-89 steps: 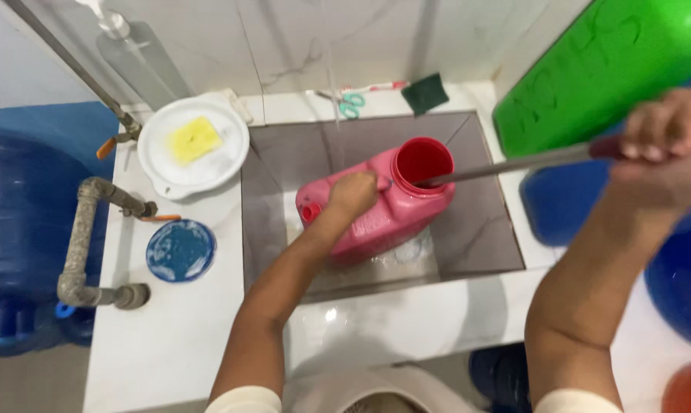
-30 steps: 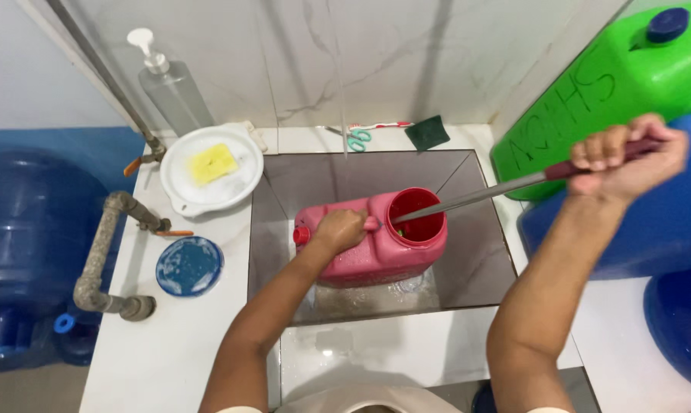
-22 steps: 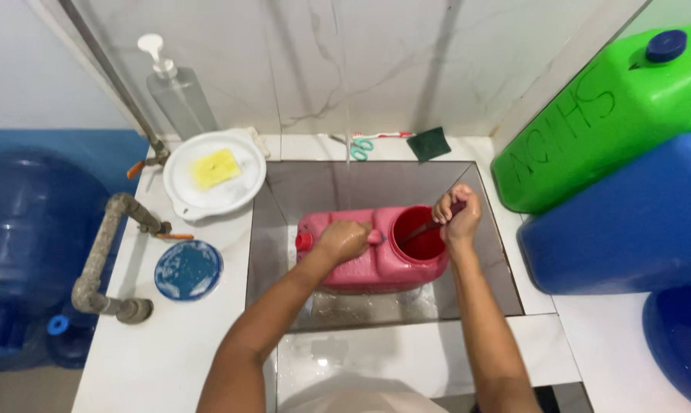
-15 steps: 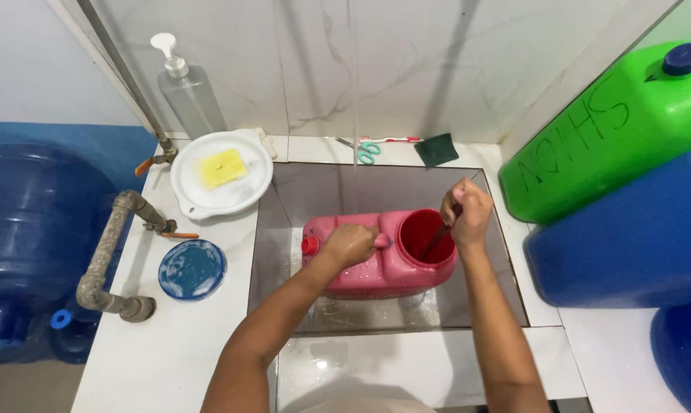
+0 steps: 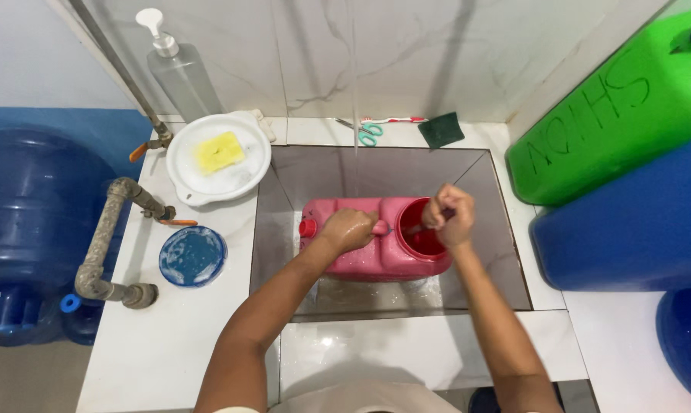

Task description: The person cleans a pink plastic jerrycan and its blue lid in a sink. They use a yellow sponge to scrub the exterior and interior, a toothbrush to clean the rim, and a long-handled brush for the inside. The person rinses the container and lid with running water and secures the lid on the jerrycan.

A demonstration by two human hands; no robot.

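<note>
A pink plastic jerrycan [image 5: 360, 260] lies on its side in the grey sunken basin [image 5: 483, 191], its wide round opening [image 5: 422, 237] facing up at its right end. My left hand [image 5: 349, 229] grips the can's handle on top. My right hand [image 5: 448, 216] is closed over the opening, around the top of a thin rod [image 5: 414, 228] that goes down into the can. Most of the rod is hidden inside. A thin stream of water [image 5: 354, 99] falls onto the can.
On the white counter at left sit a white bowl [image 5: 246, 164] with a yellow sponge [image 5: 218, 151], a blue lid [image 5: 192, 255], a pump bottle [image 5: 178, 73] and a grey pipe [image 5: 104, 237]. Scissors [image 5: 370, 133] and a dark scrub pad [image 5: 441, 129] lie behind the basin. Green [image 5: 613, 115] and blue [image 5: 628, 222] jerrycans stand right; a big blue water bottle [image 5: 32, 222] left.
My right hand slid down the long rod from far right to the can's mouth, pushing the rod deep inside. My left hand stayed on the handle.
</note>
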